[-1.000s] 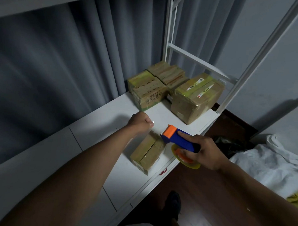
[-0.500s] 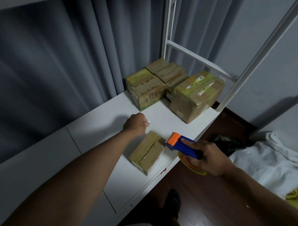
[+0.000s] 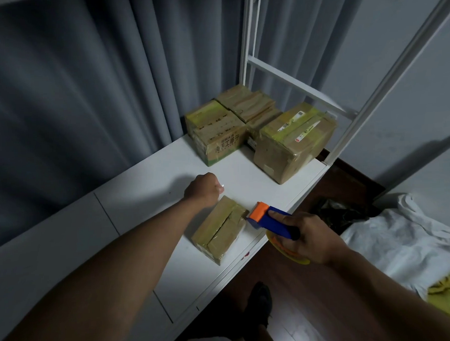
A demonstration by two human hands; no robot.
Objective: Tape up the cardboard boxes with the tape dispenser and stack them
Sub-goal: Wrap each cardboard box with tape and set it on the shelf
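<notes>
A small brown cardboard box [image 3: 217, 232] with tape across its flaps lies near the front edge of the white desk [image 3: 147, 189]. My left hand [image 3: 203, 189] is curled into a fist on the desk, just past the box's far corner; a small glint shows at its fingertips, and nothing held is visible. My right hand [image 3: 305, 237] grips the blue handle of the tape dispenser [image 3: 268, 218]. The dispenser's orange head sits at the box's right edge, and its yellow tape roll hangs below my hand. Three taped boxes [image 3: 292, 141] stand grouped at the desk's far right.
A white metal frame [image 3: 287, 80] rises behind the grouped boxes, with grey curtains [image 3: 86, 86] beyond the desk. On the wooden floor to the right lie white cloth [image 3: 400, 245], a yellow item and a dark bag. A dark shoe [image 3: 259, 297] shows below.
My right hand has drawn the dispenser slightly back toward me, from over the box's far corner to its right edge. My left fist has shifted a little to the left.
</notes>
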